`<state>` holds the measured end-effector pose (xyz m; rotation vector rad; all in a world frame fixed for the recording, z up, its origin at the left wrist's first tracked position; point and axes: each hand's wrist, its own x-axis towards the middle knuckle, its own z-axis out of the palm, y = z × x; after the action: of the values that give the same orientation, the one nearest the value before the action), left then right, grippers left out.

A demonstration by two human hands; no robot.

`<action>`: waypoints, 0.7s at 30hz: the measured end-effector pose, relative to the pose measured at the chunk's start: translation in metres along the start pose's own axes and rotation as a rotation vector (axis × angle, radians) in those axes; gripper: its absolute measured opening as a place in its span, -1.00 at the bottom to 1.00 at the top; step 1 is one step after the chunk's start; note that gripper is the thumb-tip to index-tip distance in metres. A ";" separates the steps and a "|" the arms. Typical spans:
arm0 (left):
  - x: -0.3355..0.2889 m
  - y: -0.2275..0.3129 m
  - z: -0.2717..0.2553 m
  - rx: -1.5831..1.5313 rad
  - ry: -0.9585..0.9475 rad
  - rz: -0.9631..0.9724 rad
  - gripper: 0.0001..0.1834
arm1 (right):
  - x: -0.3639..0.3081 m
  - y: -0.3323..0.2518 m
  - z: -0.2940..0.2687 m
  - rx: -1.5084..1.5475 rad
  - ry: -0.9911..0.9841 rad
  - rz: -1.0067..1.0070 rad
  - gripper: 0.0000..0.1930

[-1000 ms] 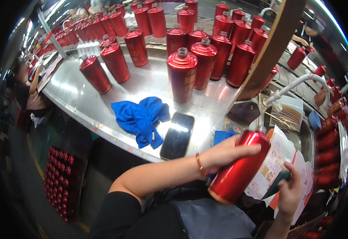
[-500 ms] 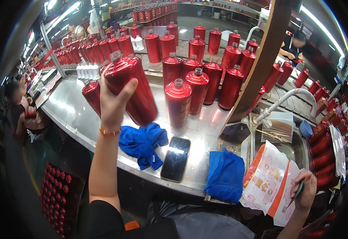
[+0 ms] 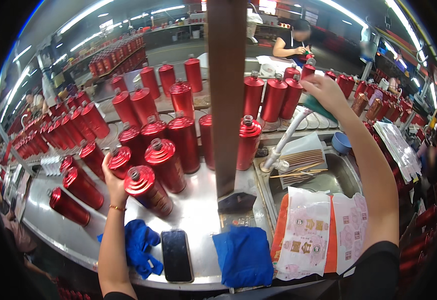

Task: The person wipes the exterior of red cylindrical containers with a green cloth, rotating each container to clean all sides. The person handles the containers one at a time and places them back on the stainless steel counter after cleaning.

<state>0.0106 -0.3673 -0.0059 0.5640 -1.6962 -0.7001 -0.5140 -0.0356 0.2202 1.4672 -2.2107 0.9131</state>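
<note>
My left hand point(image 3: 115, 186) is closed around the side of a shiny red bottle point(image 3: 121, 161) standing on the metal table point(image 3: 198, 250). Its fingers are partly hidden by that bottle. Just right of it stands another red bottle point(image 3: 148, 189) with a clear neck. My right arm stretches far forward over the sink, and my right hand point(image 3: 330, 94) is above the white faucet point(image 3: 287, 134). A thin dark green piece point(image 3: 320, 108) is tucked under its palm. The fingertips are beside the top of a red bottle point(image 3: 292, 97); whether they touch is unclear.
A brown post point(image 3: 227, 100) rises between the table and the sink point(image 3: 346, 177). Near me lie blue cloths point(image 3: 243, 257), a phone point(image 3: 176, 256) and printed sheets point(image 3: 306, 232). A blue cup point(image 3: 341, 143) sits on the sink's edge. Across from me, a person point(image 3: 293, 45) handles a bottle.
The view has turned right. My left hand has lowered the raised bottle to the table. My right hand has gone from beside the printed sheets to the bottles beyond the faucet, taking the green piece.
</note>
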 end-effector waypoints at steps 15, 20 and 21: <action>-0.045 0.104 -0.079 -0.098 0.162 -0.162 -0.28 | 0.147 -0.127 0.151 -0.315 -0.422 -0.059 -0.40; -0.093 0.164 -0.064 -0.053 0.190 -0.082 -0.21 | 0.165 -0.118 0.221 -0.254 -0.465 -0.125 -0.32; -0.097 0.171 -0.051 -0.056 0.221 -0.082 -0.16 | 0.180 -0.088 0.241 -0.255 -0.406 -0.116 -0.36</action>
<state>0.0810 -0.1875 0.0567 0.6502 -1.4506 -0.7139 -0.4914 -0.3457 0.1773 1.7492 -2.3729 0.2970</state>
